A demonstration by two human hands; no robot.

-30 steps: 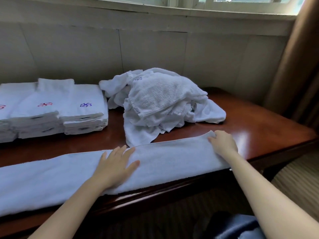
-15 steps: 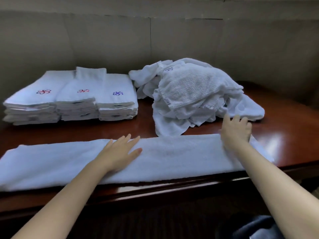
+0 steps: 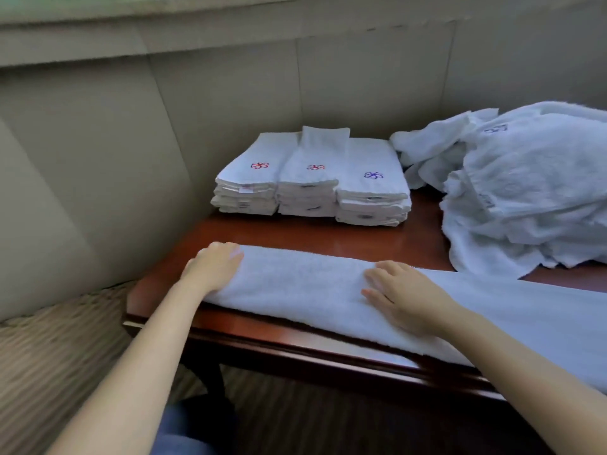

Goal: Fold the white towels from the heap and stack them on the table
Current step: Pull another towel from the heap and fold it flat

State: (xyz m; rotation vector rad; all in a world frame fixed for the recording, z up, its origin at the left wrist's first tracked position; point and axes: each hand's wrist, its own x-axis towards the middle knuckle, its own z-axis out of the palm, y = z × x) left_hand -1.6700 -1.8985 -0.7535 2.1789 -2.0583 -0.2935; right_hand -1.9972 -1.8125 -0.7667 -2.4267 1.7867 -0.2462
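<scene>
A long white towel (image 3: 305, 284), folded into a narrow strip, lies along the front edge of the wooden table (image 3: 328, 234). My left hand (image 3: 213, 267) rests on the strip's left end, its fingers curved over the far corner. Flat on the strip's middle lies my right hand (image 3: 404, 293), fingers spread. A heap of loose white towels (image 3: 525, 192) sits at the right. Three stacks of folded white towels (image 3: 312, 178) with embroidered marks stand side by side at the back.
A padded beige wall (image 3: 131, 126) runs behind and left of the table. The table's left corner (image 3: 131, 320) is close to my left arm. Striped carpet (image 3: 49, 356) covers the floor at the lower left.
The view has swung left. My left hand slid from the strip's middle to its left end. My right hand left the right end and now lies on the middle.
</scene>
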